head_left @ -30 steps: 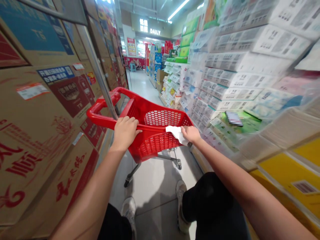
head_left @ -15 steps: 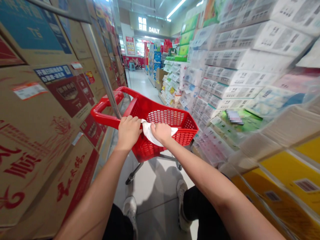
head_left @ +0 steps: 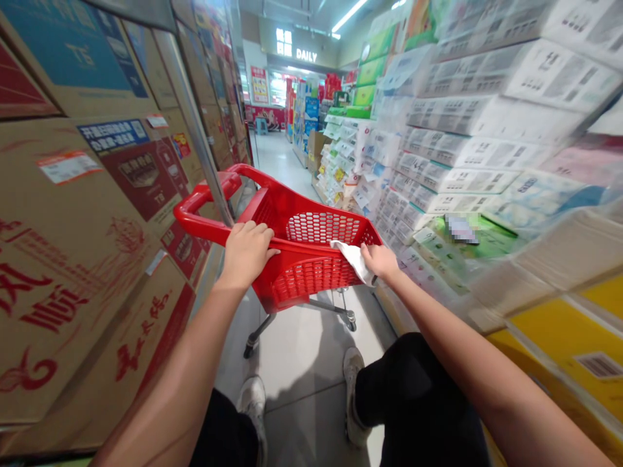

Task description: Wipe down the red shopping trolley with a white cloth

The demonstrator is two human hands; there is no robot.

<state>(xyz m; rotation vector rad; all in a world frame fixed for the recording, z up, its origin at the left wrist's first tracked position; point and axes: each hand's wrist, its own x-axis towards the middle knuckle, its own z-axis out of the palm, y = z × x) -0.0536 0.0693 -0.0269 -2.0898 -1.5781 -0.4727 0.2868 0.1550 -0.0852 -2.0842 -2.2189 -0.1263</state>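
Observation:
A red plastic shopping cart (head_left: pixel 311 277) stands sideways in front of me on grey legs with casters. My left hand (head_left: pixel 249 251) is closed over its near top rim, close to the handle end, with the thumb on the outer side. At the far right corner of the same rim, my right hand (head_left: pixel 379 261) is closed on a white cloth (head_left: pixel 354 257). The cloth drapes over the rim and hangs down outside the basket. The palm side of both hands is hidden.
Stacked cardboard cartons (head_left: pixel 63 246) line the left side, with a metal post (head_left: pixel 195 117) before them. White tissue packs (head_left: pixel 457 149) and yellow packages (head_left: pixel 574 331) are piled on the right. The tiled aisle floor (head_left: pixel 272 152) runs ahead between shelves.
My right hand has slid the cloth rightward along the cart's near rim, from beside my left hand to the corner. The left hand keeps its hold, and the cart has hardly shifted.

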